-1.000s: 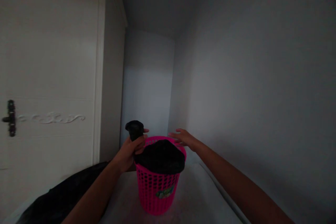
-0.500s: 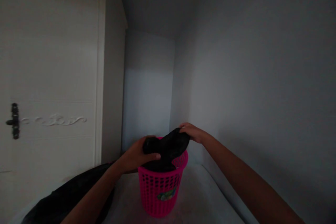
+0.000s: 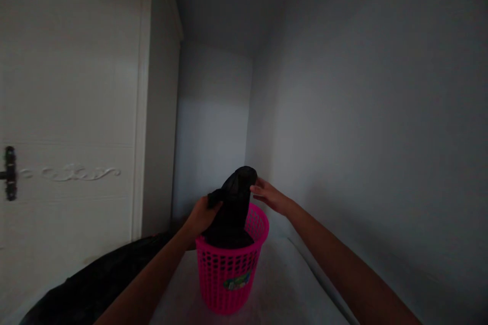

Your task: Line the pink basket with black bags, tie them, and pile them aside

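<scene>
A pink slatted plastic basket point(image 3: 224, 284) stands upright on a pale covered surface, with a coloured label on its front. Out of its mouth rises a thin black bag point(image 3: 232, 208) that looks like plastic; its lower part is hidden inside the basket. My left hand point(image 3: 204, 216) grips the bag's left side with thumb and fingers, just above the rim. On the other side, my right hand point(image 3: 265, 194) has its fingertips closed on the bag's upper right edge. The bag's top stands up between both hands.
A large black heap point(image 3: 102, 274), its material unclear, lies to the left beneath my left forearm. Behind it is a white cupboard point(image 3: 72, 86) with a dark handle point(image 3: 10, 172). A pale wall point(image 3: 362, 137) runs along the right.
The bag's upper part has been raised into a tall fold above the basket. My right hand has moved left and slightly down, closer to my left hand. The view has shifted slightly right.
</scene>
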{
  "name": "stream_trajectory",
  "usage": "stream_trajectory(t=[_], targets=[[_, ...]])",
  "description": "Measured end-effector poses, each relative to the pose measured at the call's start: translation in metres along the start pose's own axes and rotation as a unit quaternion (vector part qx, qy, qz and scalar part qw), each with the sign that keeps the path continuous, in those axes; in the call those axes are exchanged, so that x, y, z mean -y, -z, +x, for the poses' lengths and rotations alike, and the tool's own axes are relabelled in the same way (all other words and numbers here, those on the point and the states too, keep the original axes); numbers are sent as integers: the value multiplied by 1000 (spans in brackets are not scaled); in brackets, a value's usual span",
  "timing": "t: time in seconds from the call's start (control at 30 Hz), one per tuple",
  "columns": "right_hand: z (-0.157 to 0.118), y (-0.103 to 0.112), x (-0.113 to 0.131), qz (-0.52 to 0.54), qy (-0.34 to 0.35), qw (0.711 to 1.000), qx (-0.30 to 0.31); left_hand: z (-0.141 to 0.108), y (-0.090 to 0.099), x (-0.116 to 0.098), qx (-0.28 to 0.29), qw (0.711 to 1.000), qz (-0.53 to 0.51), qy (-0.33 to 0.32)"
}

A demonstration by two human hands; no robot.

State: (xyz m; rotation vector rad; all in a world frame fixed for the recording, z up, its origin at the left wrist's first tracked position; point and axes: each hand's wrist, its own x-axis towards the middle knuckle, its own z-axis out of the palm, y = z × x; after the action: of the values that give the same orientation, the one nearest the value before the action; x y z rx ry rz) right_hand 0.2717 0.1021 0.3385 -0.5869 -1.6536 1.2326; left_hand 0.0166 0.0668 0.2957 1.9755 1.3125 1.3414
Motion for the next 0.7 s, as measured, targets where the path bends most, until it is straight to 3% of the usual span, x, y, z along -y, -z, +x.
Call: stream_trajectory(t=[0.1, 0.17, 0.27, 0.4, 0.63, 0.7], targets=[[1, -28, -26, 54, -45, 996, 62, -3, -3, -2, 25, 997, -67, -2], [7, -49, -35, 69, -33, 997, 26, -7, -2, -4, 31, 994, -102, 4], [20, -68, -41, 165, -9, 983, -82, -16, 8, -4, 1, 988, -149, 25], [35, -71, -49, 296, -41, 938, -177, -33, 29, -2, -42, 971, -223, 71], [39, -74, -59, 356, -68, 915, -177, -28, 32, -3, -169, 910, -365, 100], [36, -73, -58, 362, -62, 913, -176, -24, 31, -5, -181, 899, -383, 108]])
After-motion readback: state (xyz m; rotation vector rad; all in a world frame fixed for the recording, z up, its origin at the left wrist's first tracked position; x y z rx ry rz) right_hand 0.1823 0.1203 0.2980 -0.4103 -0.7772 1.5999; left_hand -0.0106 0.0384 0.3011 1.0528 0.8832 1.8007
